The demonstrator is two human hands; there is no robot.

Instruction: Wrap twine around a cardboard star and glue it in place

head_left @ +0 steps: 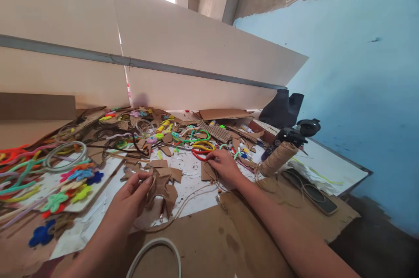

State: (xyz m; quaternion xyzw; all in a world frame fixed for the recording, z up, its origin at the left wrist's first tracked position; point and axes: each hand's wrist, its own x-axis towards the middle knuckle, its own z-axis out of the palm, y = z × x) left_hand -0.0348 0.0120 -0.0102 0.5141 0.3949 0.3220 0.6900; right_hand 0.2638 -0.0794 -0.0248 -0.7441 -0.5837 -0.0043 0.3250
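My left hand (139, 188) pinches a small brown cardboard shape (161, 183) with twine along its edge. To the right, my right hand (224, 166) is closed, with its fingertips near red and yellow rings (203, 149) and a strand of twine beneath them. That twine (186, 201) curves across the table between the hands. Right of my right forearm a twine spool (279, 159) stands tilted. Under and beside the held shape lie cardboard scraps (172, 201) and a small thin tool (162, 209). Whether my right fingertips grip the twine is hard to make out.
Colourful pipe-cleaner flowers (55, 201) and a ring (65, 156) cover the left. Another pale ring (155, 252) lies at the front on a cardboard sheet (209, 243). A phone (309, 191) rests at right, with dark objects (283, 110) behind. Scraps line the white panel (196, 90).
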